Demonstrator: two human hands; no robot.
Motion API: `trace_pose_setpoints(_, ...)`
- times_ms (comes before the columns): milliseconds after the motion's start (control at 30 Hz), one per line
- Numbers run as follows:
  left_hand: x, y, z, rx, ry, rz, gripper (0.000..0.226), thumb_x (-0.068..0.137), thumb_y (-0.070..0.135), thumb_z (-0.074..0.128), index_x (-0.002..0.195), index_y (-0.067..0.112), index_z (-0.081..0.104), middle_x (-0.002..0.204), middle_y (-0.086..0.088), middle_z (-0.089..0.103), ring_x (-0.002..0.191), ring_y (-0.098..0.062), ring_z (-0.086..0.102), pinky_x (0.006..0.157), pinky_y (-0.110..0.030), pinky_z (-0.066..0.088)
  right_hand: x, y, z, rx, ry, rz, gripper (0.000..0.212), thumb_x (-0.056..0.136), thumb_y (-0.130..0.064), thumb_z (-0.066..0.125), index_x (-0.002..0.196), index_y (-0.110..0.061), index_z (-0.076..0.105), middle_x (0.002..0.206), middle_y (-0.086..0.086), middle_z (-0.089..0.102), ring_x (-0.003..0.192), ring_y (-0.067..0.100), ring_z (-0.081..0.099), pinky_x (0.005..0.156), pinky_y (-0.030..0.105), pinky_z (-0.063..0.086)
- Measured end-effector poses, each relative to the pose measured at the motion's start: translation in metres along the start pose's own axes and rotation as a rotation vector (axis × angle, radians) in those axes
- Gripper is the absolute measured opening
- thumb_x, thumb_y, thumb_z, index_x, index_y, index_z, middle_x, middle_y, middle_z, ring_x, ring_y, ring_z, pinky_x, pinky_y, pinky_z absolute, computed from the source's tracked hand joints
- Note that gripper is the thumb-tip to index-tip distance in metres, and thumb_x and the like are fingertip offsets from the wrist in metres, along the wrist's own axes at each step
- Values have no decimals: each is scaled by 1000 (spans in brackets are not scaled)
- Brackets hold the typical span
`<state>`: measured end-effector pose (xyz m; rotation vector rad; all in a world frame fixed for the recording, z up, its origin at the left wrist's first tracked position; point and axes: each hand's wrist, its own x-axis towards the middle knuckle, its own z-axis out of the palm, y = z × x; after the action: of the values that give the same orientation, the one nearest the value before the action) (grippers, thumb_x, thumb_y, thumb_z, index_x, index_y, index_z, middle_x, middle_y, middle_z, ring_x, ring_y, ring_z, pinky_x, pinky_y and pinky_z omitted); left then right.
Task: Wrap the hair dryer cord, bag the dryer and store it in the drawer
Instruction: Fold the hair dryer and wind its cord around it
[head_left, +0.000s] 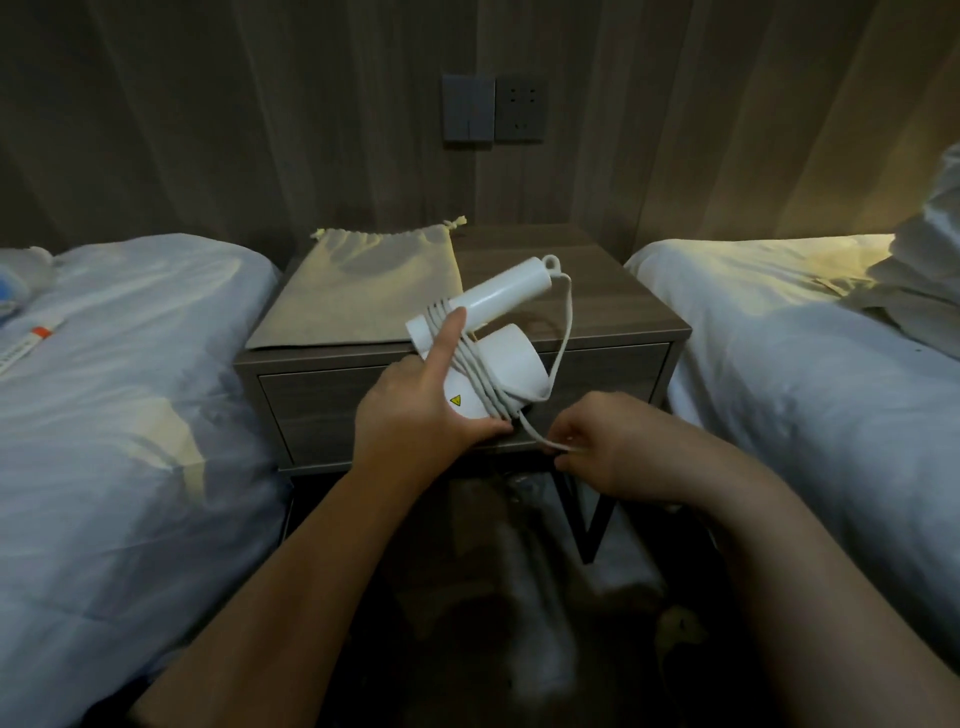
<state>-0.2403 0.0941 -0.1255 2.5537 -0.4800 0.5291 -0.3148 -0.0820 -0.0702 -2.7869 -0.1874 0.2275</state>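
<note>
Meanwhile the left hand (415, 400) grips the white hair dryer (498, 332) with its index finger pinning the wound cord (480, 374), while the right hand (602, 447) pinches the cord's loose end above the closed drawer (311, 410).

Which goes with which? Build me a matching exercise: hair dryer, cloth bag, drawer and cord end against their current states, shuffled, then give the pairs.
Things:
1. hair dryer
2. cloth bag
3. drawer
4. cord end

States:
A. closed
B. lying flat on the nightstand
C. pinched in the right hand
D. held in the left hand, cord looped around it

Pairs: 1-D, 2-B, 3-A, 4-C
</note>
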Motion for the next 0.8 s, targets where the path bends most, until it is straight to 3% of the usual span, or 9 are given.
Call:
trace_pose_setpoints(133,-2,-6,10,268,172,171,112,53,70,72,145,26,27,87,-13,66,76,-26,61,71,-37,49,0,1,4,-54,-75,64,17,88,-22,53,83,-13,66,68,3,62,62,14,58,61,30,45)
trace_pose_setpoints(267,-3,-9,16,266,199,198,110,50,70,71,143,26,33,77,-11,64,68,-26,58,66,-35,46,-3,1,1,-126,-70,27,15,85,-16,54,93,-18,67,92,6,66,84,21,62,76,37,52)
trace_pose_setpoints(467,0,-13,14,118,15,274,111,49,75,59,143,37,14,82,-8,63,75,-28,59,73,-39,50,-3,3,-8,-106,218,-56,17,83,-12,56,89,-22,69,93,3,67,92,22,60,73,33,46)
trace_pose_setpoints(567,-4,-12,14,41,-145,295,110,52,77,57,145,41,10,97,-6,65,88,-24,61,82,-37,48,1,4,-6,-190,461,-179,10,78,-19,68,83,-12,73,93,7,65,93,27,56,72,35,45)
trace_pose_setpoints(633,-6,-10,17,75,-207,305,112,54,76,63,144,44,4,101,-4,64,92,-22,59,85,-35,46,2,6,-5,-256,595,-158,22,72,-30,75,75,-8,73,87,8,61,87,29,55,63,31,37)
trace_pose_setpoints(733,-7,-10,19,103,-243,304,114,56,76,64,144,46,-2,107,-2,63,96,-20,58,88,-34,43,0,9,-6,-285,538,11,30,75,-45,68,77,-15,68,88,3,57,84,26,57,62,29,33)
trace_pose_setpoints(800,-7,-10,18,144,-231,317,114,57,76,63,145,44,-2,105,-2,63,95,-19,57,88,-33,43,2,16,-6,-235,460,51,23,78,-42,67,78,-19,67,91,1,59,89,25,58,66,28,36)
